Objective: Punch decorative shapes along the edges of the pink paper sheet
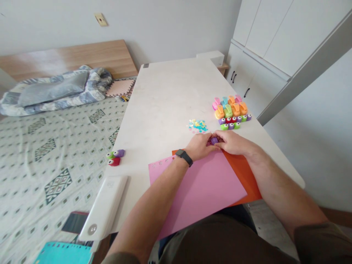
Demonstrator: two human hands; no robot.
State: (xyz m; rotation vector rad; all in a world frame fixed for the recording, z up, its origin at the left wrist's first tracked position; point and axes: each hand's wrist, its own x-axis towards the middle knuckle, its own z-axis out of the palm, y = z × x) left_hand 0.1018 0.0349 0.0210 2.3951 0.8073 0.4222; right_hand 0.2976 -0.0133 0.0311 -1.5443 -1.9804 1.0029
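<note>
Grip: left hand [202, 145] and right hand [232, 142] are both drawn nearly closed, a small purple punch [214, 140] being held between their fingers at the far edge of a pink sheet [203, 183]. An orange sheet [249, 174] is partly covered by it. Just beyond, blue and yellow cut-outs [200, 126] are scattered on the table [167, 99]; bright punches [235, 109] are grouped to their right.

Stands as a white rectangular table [165, 95]; carries blue-and-yellow confetti [200, 127], colourful plastic lever punches [235, 109], small purple, red and green plastic punches [119, 153], a glossy white oblong case [103, 207], and pink paper [209, 183] overlapping orange paper [247, 178].
</note>
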